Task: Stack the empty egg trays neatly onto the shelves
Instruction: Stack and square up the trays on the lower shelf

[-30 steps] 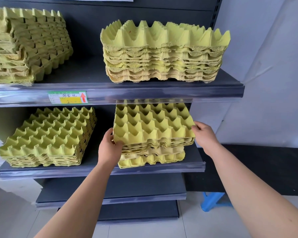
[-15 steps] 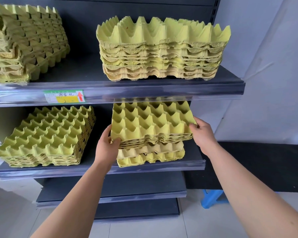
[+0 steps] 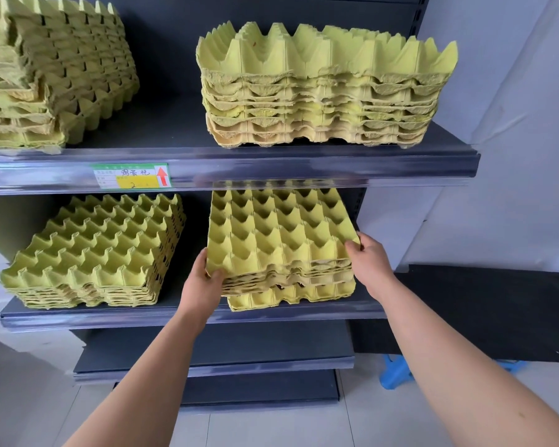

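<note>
A bundle of several yellow-green egg trays (image 3: 278, 233) is tilted, front edge low, over a lower pile of trays (image 3: 291, 295) on the middle shelf (image 3: 110, 316), right side. My left hand (image 3: 204, 282) grips the bundle's front left corner. My right hand (image 3: 368, 256) grips its right edge. The bundle's front edge sits just above the lower pile, slightly skewed to the left. Its far edge goes under the upper shelf (image 3: 271, 167) and is hidden there.
Another tray stack (image 3: 97, 253) sits left on the middle shelf. The upper shelf holds a stack (image 3: 323, 91) on the right and a stack (image 3: 52, 69) on the left. Two bare lower shelves (image 3: 213, 356) follow below. A blue stool (image 3: 396, 372) stands at the right floor.
The held bundle has moved slightly deeper under the upper shelf and lower onto the pile. Both hands kept their grip.
</note>
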`<state>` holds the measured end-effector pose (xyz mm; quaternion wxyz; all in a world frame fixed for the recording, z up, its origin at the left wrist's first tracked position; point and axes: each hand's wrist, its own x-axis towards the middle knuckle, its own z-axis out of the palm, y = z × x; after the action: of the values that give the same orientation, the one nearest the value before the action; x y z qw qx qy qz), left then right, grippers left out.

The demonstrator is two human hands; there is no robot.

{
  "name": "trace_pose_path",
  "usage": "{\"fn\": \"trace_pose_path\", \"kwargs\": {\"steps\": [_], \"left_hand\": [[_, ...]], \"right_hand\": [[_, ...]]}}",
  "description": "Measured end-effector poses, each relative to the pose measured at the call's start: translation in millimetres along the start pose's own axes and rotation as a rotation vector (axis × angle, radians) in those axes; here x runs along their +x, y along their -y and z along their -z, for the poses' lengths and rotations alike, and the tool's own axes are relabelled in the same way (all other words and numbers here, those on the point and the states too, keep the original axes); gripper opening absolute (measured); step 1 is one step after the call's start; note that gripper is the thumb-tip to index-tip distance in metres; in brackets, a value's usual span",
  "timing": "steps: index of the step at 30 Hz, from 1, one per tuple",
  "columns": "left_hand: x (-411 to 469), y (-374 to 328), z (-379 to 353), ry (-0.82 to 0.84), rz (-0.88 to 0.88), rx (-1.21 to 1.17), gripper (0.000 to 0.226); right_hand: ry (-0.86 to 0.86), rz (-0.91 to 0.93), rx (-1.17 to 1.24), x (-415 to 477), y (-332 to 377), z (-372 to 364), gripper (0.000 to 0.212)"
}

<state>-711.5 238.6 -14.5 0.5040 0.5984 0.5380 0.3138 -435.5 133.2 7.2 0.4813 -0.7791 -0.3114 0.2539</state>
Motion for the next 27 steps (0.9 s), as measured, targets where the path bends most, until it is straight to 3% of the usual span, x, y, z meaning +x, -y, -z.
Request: {"fn": "trace_pose_path", "kwargs": {"steps": [4,14,23,27], "left_hand": [[-5,1,-5,0.033,0.011,-0.012,0.062],[6,0,-15,0.051,0.082,-0.093,0.074],[3,-5,-20,0.007,0.023,-0.167,0.072],[4,-6,-32,0.02,0.012,-0.104,0.07]], "right_hand": [[0.036,-0.044,-0.058,-1,1,-1,0.049],[0.189,-0.173,0.074,17,-22,0,0.05],[0.043,-0.104,0.132,19,-17,8,0.042],[0.095,-0.172,0.079,24,-27,14,0.047]]}}
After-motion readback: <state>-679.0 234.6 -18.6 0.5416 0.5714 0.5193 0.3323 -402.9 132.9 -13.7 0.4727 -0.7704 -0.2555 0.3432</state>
